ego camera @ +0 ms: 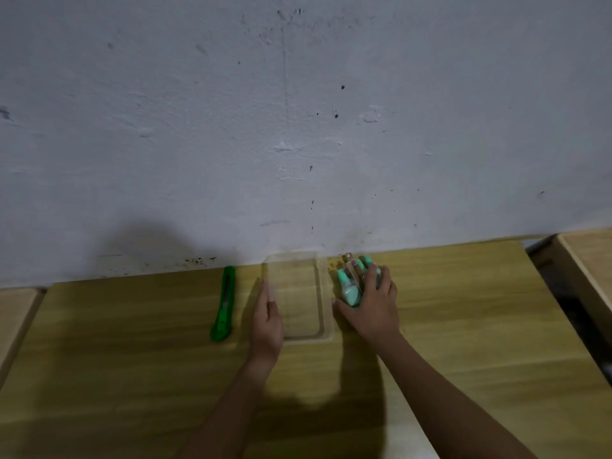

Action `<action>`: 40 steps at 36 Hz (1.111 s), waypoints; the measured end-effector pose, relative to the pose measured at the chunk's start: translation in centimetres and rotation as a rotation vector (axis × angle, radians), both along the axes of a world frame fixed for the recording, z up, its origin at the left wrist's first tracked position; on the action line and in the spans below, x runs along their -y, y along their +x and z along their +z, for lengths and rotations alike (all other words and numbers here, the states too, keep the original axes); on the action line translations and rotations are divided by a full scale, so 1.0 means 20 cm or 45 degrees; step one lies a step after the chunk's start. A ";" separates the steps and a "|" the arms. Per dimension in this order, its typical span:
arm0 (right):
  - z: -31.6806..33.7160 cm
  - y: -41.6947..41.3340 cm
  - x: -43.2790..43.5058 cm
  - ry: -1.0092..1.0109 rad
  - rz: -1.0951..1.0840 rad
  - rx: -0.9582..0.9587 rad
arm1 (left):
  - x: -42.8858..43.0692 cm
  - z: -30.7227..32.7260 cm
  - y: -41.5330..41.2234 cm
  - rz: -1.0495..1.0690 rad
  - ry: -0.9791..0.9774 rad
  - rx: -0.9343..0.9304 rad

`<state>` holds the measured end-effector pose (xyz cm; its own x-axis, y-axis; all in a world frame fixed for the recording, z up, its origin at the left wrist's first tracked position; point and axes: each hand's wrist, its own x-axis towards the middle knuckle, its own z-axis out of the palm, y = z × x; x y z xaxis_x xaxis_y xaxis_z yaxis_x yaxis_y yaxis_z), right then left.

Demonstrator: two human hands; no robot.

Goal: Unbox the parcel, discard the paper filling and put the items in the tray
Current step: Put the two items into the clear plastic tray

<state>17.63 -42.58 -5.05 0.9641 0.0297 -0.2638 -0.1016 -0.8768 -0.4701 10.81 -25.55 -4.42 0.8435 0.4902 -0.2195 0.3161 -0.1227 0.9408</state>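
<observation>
A clear plastic tray (326, 313) lies on the wooden table near the wall, with nothing visible inside it. My left hand (267, 321) rests flat against the tray's left rim, fingers straight. Just right of the tray, my right hand (376, 309) covers and grips a pack of mint-green items in clear packaging (350, 283), which sits on the table. No parcel box or paper filling is in view.
A green utility knife (223, 304) lies left of the tray, pointing toward the wall. The wooden table (480, 326) meets a white wall at the back. Another wooden surface (586, 260) stands at the right across a dark gap, and one more (13, 313) at the left.
</observation>
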 end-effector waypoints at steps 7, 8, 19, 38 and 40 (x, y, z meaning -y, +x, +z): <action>-0.01 0.08 -0.01 -0.186 0.042 0.106 | 0.00 -0.02 0.01 -0.003 -0.026 0.014; -0.01 0.09 0.00 -0.178 0.045 0.094 | 0.00 -0.02 0.01 -0.007 -0.032 0.017; 0.05 0.08 0.03 0.061 -0.074 0.052 | 0.04 0.01 0.02 0.057 -0.107 0.038; 0.14 -0.07 -0.36 -0.264 0.671 0.197 | 0.05 0.00 0.06 0.249 -0.521 0.085; 0.13 -0.08 -0.38 -0.249 0.663 0.138 | 0.04 0.00 0.05 0.226 -0.582 0.093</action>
